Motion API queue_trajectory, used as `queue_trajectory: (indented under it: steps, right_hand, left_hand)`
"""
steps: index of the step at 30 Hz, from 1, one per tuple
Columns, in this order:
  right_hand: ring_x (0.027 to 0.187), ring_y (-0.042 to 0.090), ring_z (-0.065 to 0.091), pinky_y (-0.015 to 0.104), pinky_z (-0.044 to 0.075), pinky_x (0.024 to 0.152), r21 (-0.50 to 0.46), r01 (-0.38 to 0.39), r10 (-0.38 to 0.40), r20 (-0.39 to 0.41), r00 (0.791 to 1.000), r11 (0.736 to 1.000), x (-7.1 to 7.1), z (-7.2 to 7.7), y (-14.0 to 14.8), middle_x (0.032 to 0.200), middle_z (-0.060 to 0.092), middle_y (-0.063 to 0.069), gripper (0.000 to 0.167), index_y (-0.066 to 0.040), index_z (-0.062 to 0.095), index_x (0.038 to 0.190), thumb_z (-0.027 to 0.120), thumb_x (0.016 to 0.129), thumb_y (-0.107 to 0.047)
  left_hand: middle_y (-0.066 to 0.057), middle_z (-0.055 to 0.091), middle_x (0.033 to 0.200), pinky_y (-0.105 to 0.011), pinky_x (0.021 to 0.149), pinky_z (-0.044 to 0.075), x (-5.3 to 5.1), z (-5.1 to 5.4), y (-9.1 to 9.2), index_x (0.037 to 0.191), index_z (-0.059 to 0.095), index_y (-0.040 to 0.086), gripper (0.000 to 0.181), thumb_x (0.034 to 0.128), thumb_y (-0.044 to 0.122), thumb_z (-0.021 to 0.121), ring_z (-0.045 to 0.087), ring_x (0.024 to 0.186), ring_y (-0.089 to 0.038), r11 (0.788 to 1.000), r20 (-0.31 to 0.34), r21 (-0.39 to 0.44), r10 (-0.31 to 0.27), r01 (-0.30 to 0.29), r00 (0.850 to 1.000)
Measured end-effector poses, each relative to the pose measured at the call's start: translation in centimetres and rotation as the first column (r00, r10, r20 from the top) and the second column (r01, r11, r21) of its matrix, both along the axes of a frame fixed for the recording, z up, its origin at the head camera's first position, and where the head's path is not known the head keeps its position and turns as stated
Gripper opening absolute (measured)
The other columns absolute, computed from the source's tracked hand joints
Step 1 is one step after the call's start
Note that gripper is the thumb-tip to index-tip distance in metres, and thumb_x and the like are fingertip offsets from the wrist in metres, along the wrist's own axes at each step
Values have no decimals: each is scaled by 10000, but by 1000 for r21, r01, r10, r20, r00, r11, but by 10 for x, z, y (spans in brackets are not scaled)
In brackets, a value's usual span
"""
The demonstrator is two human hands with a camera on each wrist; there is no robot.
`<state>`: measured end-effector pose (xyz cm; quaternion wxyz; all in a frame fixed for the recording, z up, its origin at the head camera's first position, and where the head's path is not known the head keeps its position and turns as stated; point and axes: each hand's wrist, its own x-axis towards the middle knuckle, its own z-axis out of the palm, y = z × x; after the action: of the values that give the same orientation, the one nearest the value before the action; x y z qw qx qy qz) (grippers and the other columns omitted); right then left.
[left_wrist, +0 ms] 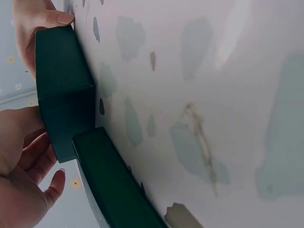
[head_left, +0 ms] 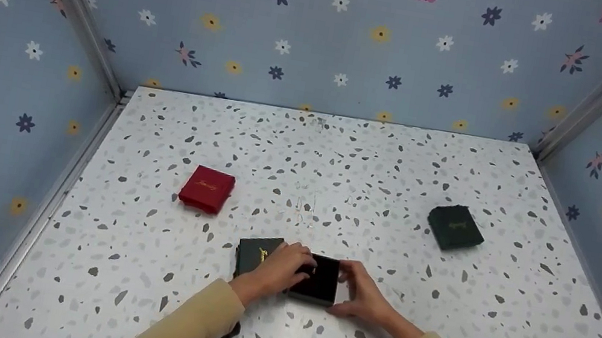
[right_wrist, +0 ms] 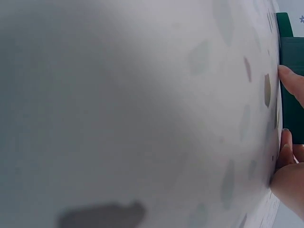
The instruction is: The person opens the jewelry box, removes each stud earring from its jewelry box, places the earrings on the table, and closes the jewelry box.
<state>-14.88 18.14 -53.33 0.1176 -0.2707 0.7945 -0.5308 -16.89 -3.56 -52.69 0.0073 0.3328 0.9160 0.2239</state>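
An open dark green jewelry box base (head_left: 321, 282) with a black inside sits on the table in front of me. Its green lid (head_left: 253, 253), with gold lettering, lies at its left side, partly covered by my left hand (head_left: 278, 269). The fingers of that hand bend over the left part of the box's opening; whether they pinch something small is hidden. My right hand (head_left: 368, 296) grips the base's right side between thumb and fingers. In the left wrist view, the green base (left_wrist: 66, 90) stands close beside the lid (left_wrist: 116, 178).
A closed red jewelry box (head_left: 207, 189) lies to the back left on the speckled table (head_left: 327, 161). A closed dark green jewelry box (head_left: 455, 227) lies to the back right. Flower-patterned panels (head_left: 336, 34) wall in the back and both sides.
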Motion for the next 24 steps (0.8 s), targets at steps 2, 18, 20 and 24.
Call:
queue_trajectory:
  steps: [2, 18, 20, 24]
  right_hand:
    - [908, 413, 423, 379, 370, 801, -5, -4, 4, -17, 1000, 1000, 0, 0, 0, 1055, 444, 253, 785, 152, 339, 1177, 788, 537, 84]
    - [918, 370, 435, 358, 367, 814, 25, 14, -14, -16, 1000, 1000, -1, -5, 2, 1048, 445, 208, 792, 122, 355, 1184, 802, 536, 48]
    - [930, 364, 436, 363, 362, 830, 36, 18, -18, -6, 1000, 999, -1, -5, 2, 1066, 445, 197, 797, 112, 354, 1193, 803, 538, 43]
    - [943, 358, 436, 358, 358, 849, 56, 25, -26, 7, 1000, 998, -2, -4, 1, 1084, 445, 184, 801, 98, 356, 1200, 803, 539, 37]
  left_hand:
    - [-13, 602, 960, -332, 778, 377, 0, 0, 0, 982, 677, 85, 191, 807, 151, 639, 517, 929, -172, 1000, -13, 3, -6, 6, 1000]
    - [11, 610, 861, -311, 728, 389, -4, -7, 4, 854, 718, 115, 103, 766, 116, 666, 558, 841, -150, 997, -65, 69, 21, -16, 998]
    - [12, 609, 851, -311, 720, 393, -4, -6, 5, 840, 717, 115, 91, 765, 110, 667, 561, 831, -151, 997, -60, 70, 33, -29, 998]
    - [15, 606, 834, -310, 721, 403, -5, -6, 7, 819, 714, 110, 70, 768, 109, 667, 569, 816, -149, 996, -40, 64, 58, -55, 998]
